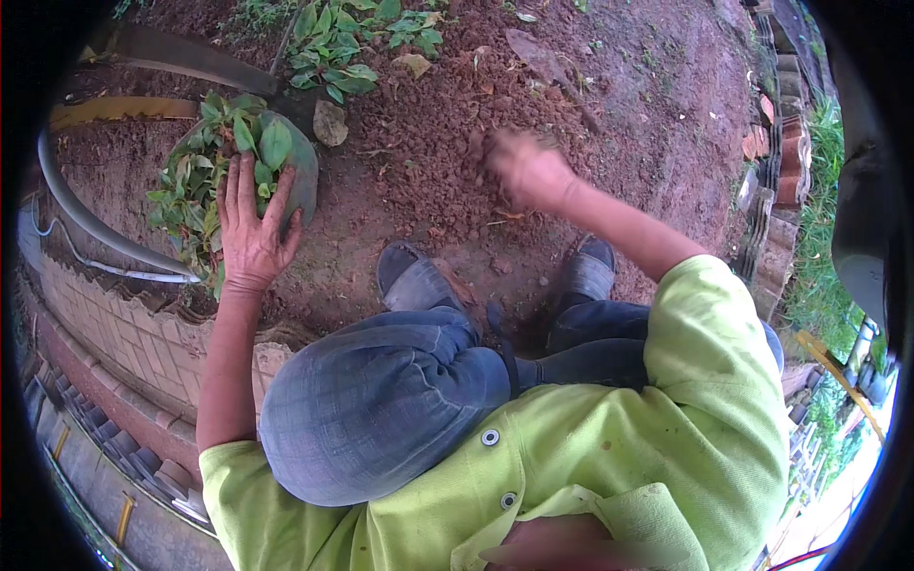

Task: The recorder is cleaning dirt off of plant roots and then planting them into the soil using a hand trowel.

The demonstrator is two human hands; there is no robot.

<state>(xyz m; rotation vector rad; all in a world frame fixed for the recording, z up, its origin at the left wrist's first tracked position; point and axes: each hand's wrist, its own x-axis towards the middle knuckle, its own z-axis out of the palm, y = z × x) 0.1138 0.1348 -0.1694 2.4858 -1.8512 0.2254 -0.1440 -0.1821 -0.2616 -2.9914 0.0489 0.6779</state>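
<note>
My left hand (255,225), fingers spread, rests on a cluster of small leafy plants (193,193) heaped in a dark, rounded container (303,168) at the left. Reddish loose soil (428,157) lies in front of my shoes. Over that soil is my right hand (525,168), blurred by motion; its fingers are near or in the dirt, and whether it holds anything cannot be told. A trowel-like tool with a soil-covered blade (532,53) lies on the ground just beyond the right hand.
Leafy plants (335,50) grow at the top, near a flat stone (330,123). A grey hose (100,221) curves at the left beside a tiled edge (136,328). Stacked roof tiles (792,160) border the soil at the right, with grass beyond. My shoes (421,282) stand on the soil.
</note>
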